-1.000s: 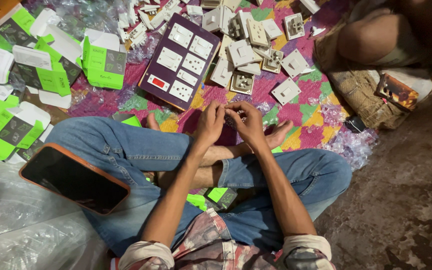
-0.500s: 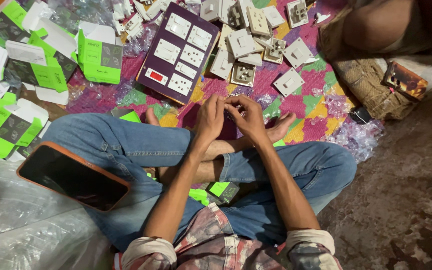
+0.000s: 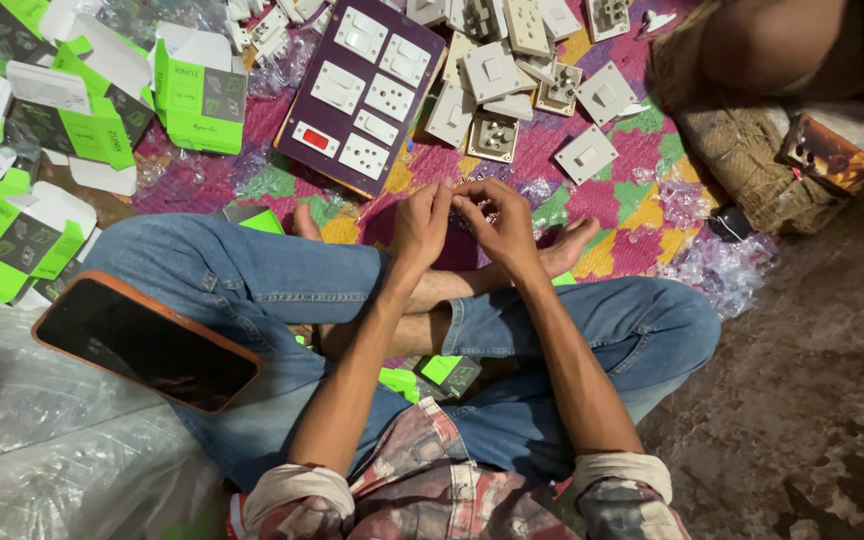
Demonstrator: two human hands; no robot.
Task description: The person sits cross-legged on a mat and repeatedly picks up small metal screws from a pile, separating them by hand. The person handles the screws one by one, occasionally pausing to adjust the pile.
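Two hands, left (image 3: 420, 222) and right (image 3: 500, 225), still pinched together on something tiny, barely shifted above purple board (image 3: 362, 92).

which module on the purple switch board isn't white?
The red one, on the purple board at its lower-left end, nearest the person's knee. All the other switches and sockets mounted on that board are white.
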